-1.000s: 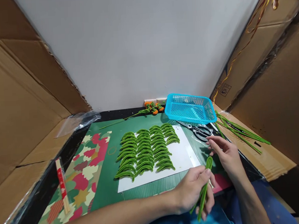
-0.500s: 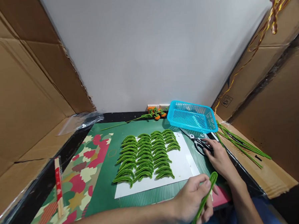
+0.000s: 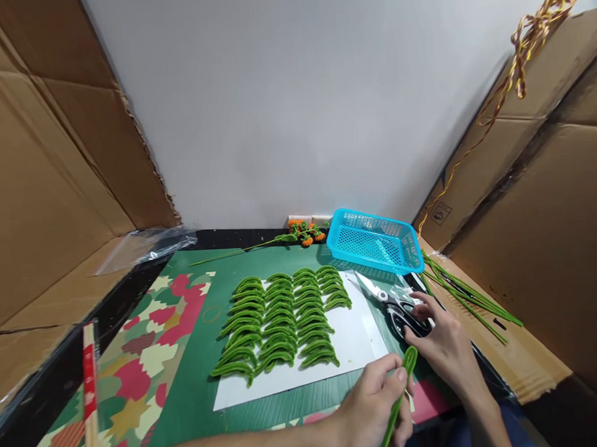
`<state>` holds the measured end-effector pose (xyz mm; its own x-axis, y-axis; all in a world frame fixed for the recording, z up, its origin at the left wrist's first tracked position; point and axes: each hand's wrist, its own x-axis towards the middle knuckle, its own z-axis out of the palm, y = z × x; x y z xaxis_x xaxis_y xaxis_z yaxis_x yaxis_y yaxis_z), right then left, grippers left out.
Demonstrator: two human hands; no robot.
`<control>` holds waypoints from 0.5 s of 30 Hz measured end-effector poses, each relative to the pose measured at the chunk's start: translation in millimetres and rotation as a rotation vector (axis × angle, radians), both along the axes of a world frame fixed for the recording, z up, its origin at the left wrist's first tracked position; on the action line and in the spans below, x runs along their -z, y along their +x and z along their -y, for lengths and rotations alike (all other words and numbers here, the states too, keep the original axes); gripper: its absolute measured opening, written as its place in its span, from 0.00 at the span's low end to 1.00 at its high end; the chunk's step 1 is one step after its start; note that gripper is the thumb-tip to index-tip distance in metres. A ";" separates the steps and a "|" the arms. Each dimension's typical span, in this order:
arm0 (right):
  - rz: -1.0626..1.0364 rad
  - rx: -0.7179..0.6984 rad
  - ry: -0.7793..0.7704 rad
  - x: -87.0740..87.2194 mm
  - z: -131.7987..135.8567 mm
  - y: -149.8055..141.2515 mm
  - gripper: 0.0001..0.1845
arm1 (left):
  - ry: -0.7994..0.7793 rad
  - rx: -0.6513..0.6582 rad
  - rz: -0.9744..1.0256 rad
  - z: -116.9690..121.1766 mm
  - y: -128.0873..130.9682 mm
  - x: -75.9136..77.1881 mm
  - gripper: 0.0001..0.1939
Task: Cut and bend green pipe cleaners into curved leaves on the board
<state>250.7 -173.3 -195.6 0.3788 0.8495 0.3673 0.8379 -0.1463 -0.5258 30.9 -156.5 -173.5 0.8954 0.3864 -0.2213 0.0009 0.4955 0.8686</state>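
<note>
My left hand (image 3: 375, 403), near the front edge, pinches a folded green pipe cleaner (image 3: 399, 405) whose looped end points up and away. My right hand (image 3: 442, 339) is at the black handles of the scissors (image 3: 393, 306), thumb and fingers curled about the loops. The scissors' blades are slightly parted and point toward the back left. On the white sheet (image 3: 352, 344) left of the scissors lie several columns of bent green pipe-cleaner pieces (image 3: 276, 318).
A blue plastic basket (image 3: 374, 239) stands at the back right. Behind the sheet lies an orange flower stem (image 3: 306, 230). Long green stems (image 3: 469, 291) rest on cardboard at the right. Chopsticks in a red wrapper (image 3: 89, 388) lie left. Cardboard walls (image 3: 518, 218) flank the table.
My right hand has spread its thumb and fingers about the scissors' handles, and the blades look wider apart. My left hand keeps the folded pipe cleaner. The view has shifted slightly.
</note>
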 end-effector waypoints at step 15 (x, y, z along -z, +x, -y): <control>-0.033 0.027 0.531 0.0 9.6 -15.8 0.20 | -0.021 0.012 -0.015 -2.0 -1.8 -7.4 0.29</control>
